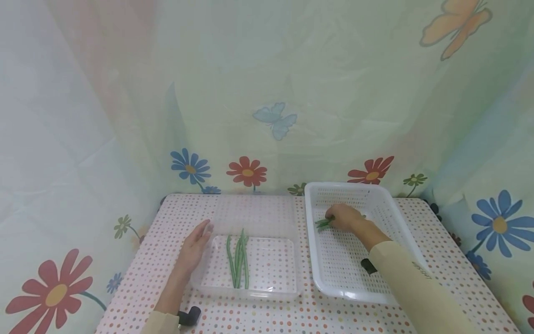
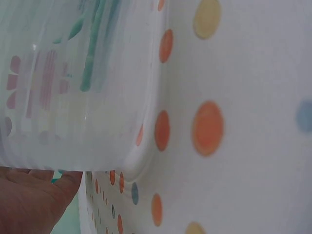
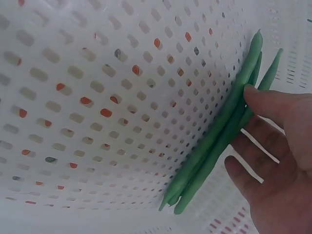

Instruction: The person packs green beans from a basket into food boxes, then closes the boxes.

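Inside the white perforated basket, my right hand has several green beans between thumb and fingers. The thumb lies over the beans in the right wrist view, and the fingers are behind them. My left hand is at the left side of a clear plastic container, its fingers along the wall near the back corner. Several more green beans lie lengthwise in that container, left of its middle. In the left wrist view the container wall hides part of the left fingers.
The container's clear lid stands folded back behind it. A dotted cloth covers the table. Floral curtains close off the back and both sides. The basket stands right of the container with a narrow gap between them.
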Available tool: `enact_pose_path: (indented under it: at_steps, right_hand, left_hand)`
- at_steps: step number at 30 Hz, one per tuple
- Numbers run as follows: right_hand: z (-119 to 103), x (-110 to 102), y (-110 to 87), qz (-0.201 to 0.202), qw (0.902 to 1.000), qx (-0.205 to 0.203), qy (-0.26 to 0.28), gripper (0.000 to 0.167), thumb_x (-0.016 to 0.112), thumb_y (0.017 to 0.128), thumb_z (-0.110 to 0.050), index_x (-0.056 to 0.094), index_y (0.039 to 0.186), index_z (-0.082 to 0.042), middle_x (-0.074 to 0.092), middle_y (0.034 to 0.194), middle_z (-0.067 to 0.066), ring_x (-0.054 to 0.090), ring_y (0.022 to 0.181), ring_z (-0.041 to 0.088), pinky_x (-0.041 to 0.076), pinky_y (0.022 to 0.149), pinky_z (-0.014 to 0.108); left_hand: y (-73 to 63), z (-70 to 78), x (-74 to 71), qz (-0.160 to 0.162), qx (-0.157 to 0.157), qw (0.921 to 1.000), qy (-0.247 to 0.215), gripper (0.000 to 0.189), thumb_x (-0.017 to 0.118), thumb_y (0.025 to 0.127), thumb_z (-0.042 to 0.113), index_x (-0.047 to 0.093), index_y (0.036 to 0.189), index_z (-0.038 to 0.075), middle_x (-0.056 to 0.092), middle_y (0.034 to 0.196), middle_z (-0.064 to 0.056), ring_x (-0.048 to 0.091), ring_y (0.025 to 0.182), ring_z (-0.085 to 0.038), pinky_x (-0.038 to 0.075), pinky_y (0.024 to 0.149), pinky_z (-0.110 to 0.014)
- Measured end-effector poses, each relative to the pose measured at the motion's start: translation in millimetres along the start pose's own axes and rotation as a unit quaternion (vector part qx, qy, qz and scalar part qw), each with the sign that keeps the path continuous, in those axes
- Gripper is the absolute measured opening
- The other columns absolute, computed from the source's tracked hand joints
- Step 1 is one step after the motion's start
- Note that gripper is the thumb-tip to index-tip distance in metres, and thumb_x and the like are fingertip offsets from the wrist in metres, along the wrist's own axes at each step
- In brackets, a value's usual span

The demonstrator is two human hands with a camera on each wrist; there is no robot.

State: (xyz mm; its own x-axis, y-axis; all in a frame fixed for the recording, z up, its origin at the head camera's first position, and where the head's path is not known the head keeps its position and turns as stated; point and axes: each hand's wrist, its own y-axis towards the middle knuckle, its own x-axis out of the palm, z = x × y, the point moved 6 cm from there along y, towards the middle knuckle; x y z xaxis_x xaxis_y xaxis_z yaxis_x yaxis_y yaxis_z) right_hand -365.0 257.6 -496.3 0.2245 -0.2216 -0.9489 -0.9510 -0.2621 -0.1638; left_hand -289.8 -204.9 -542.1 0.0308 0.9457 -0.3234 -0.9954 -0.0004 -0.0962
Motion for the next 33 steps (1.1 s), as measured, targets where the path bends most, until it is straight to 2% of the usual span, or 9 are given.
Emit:
enact_pose_path:
  at_steps: [7,14,18,25,33]
  right_hand:
    - [0.1,0.1,-1.2,-0.002,0.9999,0.005,0.009,0.026,0.074,0.092,-0.007,0.076,0.117,-0.002,0.074,0.119,0.018,0.067,0.118,0.042,0.051,0.107,0.063]
    - [1.2,-1.9,-4.4,0.013,0.9998,0.007,0.015,0.028,0.069,0.089,0.002,0.076,0.117,0.000,0.075,0.115,0.017,0.068,0.110,0.038,0.053,0.105,0.063]
    - [0.8,-6.2,-5.7,0.027,0.9995,0.007,0.012,0.026,0.068,0.091,0.001,0.077,0.116,-0.001,0.075,0.112,0.015,0.068,0.107,0.036,0.054,0.104,0.062]
    - [0.8,-16.0,-5.4,0.062,0.9979,-0.011,0.013,0.026,0.068,0.095,-0.003,0.075,0.120,-0.001,0.073,0.122,0.020,0.066,0.119,0.043,0.053,0.106,0.061]
    - [-3.0,-27.2,-6.4,0.104,0.9942,-0.017,0.025,0.028,0.068,0.098,-0.006,0.073,0.125,0.001,0.072,0.124,0.022,0.067,0.119,0.044,0.053,0.106,0.062]
  left_hand:
    - [0.0,-1.9,0.7,-0.002,0.000,1.0000,0.003,0.052,0.043,0.112,0.038,0.035,0.162,0.027,0.033,0.171,0.001,0.024,0.161,-0.023,0.021,0.132,-0.051]
    - [-0.6,-1.6,0.1,0.000,0.009,0.9999,0.009,0.052,0.042,0.112,0.038,0.035,0.162,0.025,0.031,0.172,-0.002,0.023,0.161,-0.026,0.021,0.131,-0.053]
    - [-1.6,-1.8,-0.2,-0.002,0.007,1.0000,0.004,0.051,0.042,0.112,0.038,0.035,0.162,0.027,0.030,0.172,-0.001,0.023,0.161,-0.025,0.021,0.132,-0.052]
    - [-2.2,-1.5,-0.6,-0.008,0.007,0.9999,-0.005,0.051,0.043,0.112,0.038,0.036,0.161,0.029,0.031,0.172,0.001,0.023,0.161,-0.024,0.021,0.132,-0.051]
    - [-1.9,-0.5,-0.8,-0.008,0.002,0.9999,-0.007,0.051,0.042,0.112,0.039,0.036,0.162,0.030,0.031,0.172,0.001,0.022,0.161,-0.023,0.020,0.132,-0.051]
